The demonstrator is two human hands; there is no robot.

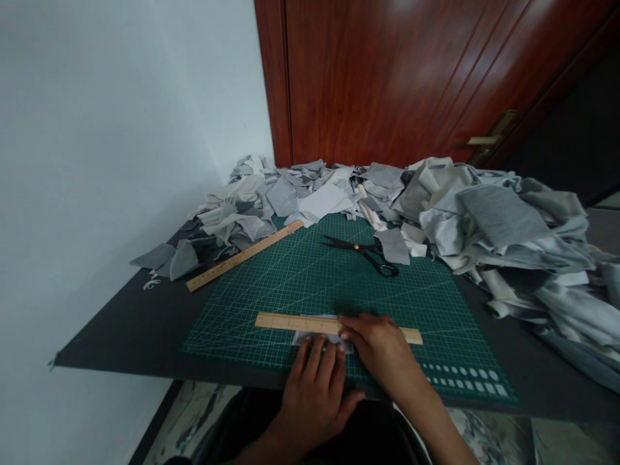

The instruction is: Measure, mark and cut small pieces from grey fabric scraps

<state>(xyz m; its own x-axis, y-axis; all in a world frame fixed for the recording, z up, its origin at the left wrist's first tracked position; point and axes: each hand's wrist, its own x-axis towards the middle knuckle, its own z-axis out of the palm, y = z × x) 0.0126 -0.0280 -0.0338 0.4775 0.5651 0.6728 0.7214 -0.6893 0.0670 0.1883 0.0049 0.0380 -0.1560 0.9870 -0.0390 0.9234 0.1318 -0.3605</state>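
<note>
A wooden ruler [285, 321] lies almost level across the lower part of the green cutting mat [227, 329]. Beneath it is a small light grey piece of fabric [301, 338], whose near edge shows below the ruler. My right hand [380, 349] grips the ruler right of its middle, thumb on the near side and bent fingers over the far side. Flat on the fabric's near part rest the stretched fingers of my left hand [314, 394], just short of the ruler. My left hand holds nothing.
Black-handled scissors [357, 247] lie partly opened beyond the ruler, beside a grey scrap [393, 247]. A second wooden ruler [245, 256] lies slanted at the left. Fabric scraps [283, 194] are heaped along the back, with a taller pile [504, 216] at the right.
</note>
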